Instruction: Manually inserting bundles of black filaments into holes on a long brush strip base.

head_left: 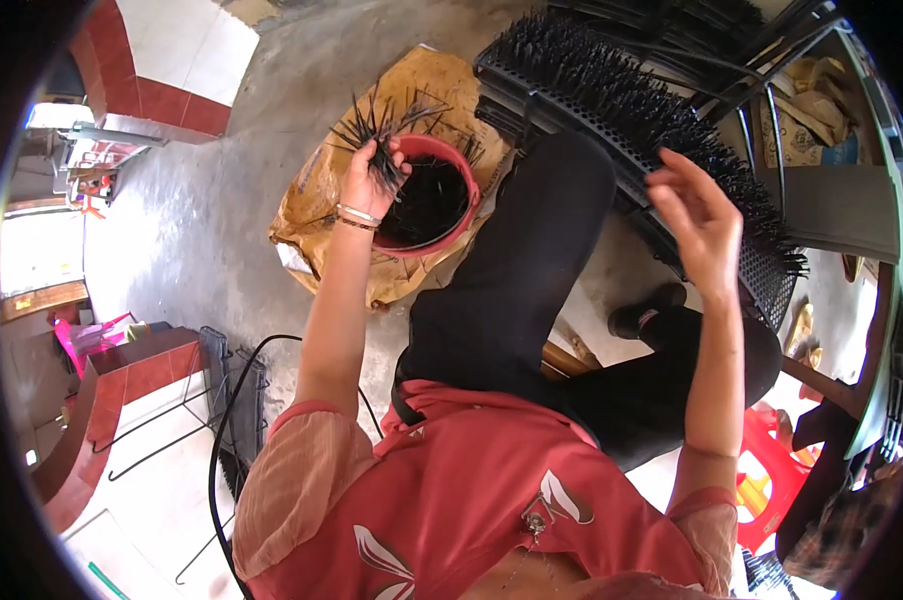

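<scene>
My left hand (pixel 373 178) is closed around a bunch of thin black strips (pixel 379 140), whose ends fan out above the fingers. Below it stands a round red tub (pixel 468 178) with more loose black strips (pixel 421 205) inside. To the right, my right hand (pixel 699 215) is raised over the edge of a long black perforated rack (pixel 611 135). Its thumb and fingers are apart, and I see nothing between them. Dense rows of upright black pieces (pixel 611 85) stick up from the rack like bristles.
A crumpled yellow-brown sack (pixel 306 215) lies under the tub on the grey concrete floor (pixel 196 215). My knees, in black trousers, sit between tub and rack. A red plastic stool (pixel 771 470) is at lower right. A black cable (pixel 216 470) curves along my left side.
</scene>
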Available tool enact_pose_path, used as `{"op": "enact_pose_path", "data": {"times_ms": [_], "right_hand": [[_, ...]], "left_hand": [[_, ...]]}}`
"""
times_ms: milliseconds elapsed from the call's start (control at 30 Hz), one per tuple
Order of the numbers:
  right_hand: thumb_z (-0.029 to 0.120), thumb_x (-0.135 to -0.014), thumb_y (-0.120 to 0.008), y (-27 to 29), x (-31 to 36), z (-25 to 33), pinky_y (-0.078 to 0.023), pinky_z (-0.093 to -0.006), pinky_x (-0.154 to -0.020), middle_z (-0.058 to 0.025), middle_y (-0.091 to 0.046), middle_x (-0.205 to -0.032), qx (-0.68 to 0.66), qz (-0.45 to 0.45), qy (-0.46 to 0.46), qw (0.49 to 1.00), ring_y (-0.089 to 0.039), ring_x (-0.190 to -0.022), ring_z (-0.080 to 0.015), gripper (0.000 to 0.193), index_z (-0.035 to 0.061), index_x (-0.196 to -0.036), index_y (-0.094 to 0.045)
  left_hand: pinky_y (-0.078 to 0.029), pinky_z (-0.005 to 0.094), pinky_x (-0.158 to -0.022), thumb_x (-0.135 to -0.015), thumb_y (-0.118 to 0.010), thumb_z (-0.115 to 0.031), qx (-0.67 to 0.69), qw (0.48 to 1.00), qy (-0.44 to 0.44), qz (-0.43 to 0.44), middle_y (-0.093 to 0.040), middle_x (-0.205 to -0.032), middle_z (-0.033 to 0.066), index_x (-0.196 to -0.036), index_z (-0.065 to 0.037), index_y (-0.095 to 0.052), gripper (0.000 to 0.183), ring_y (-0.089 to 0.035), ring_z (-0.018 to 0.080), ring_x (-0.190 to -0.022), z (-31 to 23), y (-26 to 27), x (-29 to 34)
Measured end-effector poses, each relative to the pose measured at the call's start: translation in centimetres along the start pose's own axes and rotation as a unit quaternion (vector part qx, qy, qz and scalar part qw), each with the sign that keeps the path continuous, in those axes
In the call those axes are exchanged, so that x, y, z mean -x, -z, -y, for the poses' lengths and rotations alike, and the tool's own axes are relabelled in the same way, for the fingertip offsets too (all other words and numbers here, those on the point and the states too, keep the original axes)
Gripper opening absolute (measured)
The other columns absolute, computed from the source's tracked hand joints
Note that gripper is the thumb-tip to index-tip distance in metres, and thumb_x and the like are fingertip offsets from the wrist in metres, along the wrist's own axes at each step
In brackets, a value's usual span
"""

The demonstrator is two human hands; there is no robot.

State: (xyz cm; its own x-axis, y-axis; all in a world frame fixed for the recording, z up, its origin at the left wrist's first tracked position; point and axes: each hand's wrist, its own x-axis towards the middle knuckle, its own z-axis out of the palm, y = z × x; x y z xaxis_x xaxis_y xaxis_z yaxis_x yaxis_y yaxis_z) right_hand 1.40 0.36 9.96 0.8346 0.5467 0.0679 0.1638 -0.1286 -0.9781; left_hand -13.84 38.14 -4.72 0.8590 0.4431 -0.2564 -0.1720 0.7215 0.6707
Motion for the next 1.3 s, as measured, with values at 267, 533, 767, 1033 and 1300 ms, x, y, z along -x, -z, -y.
{"op": "enact_pose_path", "data": {"times_ms": [267, 533, 767, 1033, 1300], "right_hand": [[0.044, -0.071, -0.076, -6.2, -2.4, 1.2, -0.043, -0.0401, -0.096, -0.0265, -0.046, -0.127, -0.344, 0.158, -0.007, 0.925, -0.052, -0.113, -0.0326, 0.11, 0.0002, -0.144, -0.006], [0.031, -0.078, -0.073, 1.8, 0.8, 0.9, -0.052, -0.037, -0.081, -0.0214, -0.057, -0.117, -0.406, 0.032, -0.055, 0.911, -0.061, -0.097, -0.027, 0.091, 0.0027, -0.142, -0.014], [0.021, -0.084, -0.068, 6.1, 4.6, -3.2, -0.046, -0.0242, -0.069, -0.0033, -0.059, -0.087, -0.325, -0.138, -0.116, 0.928, -0.056, -0.077, -0.0109, 0.043, 0.0044, -0.12, -0.051], [0.032, -0.089, -0.06, 6.4, 4.6, -4.0, -0.049, -0.0296, -0.071, -0.0083, -0.061, -0.086, -0.384, -0.216, -0.16, 0.883, -0.058, -0.077, -0.0157, 0.03, 0.0021, -0.092, -0.058], [0.027, -0.089, -0.061, 5.7, 4.1, -5.6, -0.05, -0.0316, -0.071, -0.0094, -0.061, -0.087, -0.396, -0.209, -0.192, 0.873, -0.059, -0.081, -0.0173, 0.027, 0.0005, -0.089, -0.058]], "left_hand": [[-0.052, 0.035, -0.073, -0.094, -0.043, -0.03, -0.008, 0.964, 0.147, 0.223, -0.059, -0.083, 0.0078, -0.1, 0.0, -0.058, 0.034, -0.058, 0.0174, -0.071, -0.1, -19.8, 4.9], [-0.049, 0.0279, -0.067, -0.092, -0.048, -0.021, -0.091, 0.89, 0.314, 0.32, -0.06, -0.093, 0.0081, -0.109, -0.003, -0.051, 0.025, -0.058, 0.013, -0.076, 9.9, -27.2, 8.4], [-0.05, 0.0287, -0.06, -0.09, -0.057, -0.023, -0.159, 0.839, 0.419, 0.309, -0.057, -0.079, 0.0038, -0.099, -0.006, -0.052, 0.02, -0.054, 0.012, -0.065, 15.7, -29.9, 9.2], [-0.044, 0.0259, -0.054, -0.087, -0.063, -0.027, -0.269, 0.786, 0.432, 0.351, -0.054, -0.067, 0.0001, -0.078, -0.009, -0.055, 0.021, -0.051, 0.0112, -0.059, 19.1, -28.9, 7.6], [-0.04, 0.0228, -0.046, -0.087, -0.063, -0.027, -0.266, 0.795, 0.43, 0.333, -0.057, -0.076, 0.0022, -0.09, -0.008, -0.056, 0.021, -0.051, 0.0096, -0.057, 18.7, -28.5, 7.4]]}}
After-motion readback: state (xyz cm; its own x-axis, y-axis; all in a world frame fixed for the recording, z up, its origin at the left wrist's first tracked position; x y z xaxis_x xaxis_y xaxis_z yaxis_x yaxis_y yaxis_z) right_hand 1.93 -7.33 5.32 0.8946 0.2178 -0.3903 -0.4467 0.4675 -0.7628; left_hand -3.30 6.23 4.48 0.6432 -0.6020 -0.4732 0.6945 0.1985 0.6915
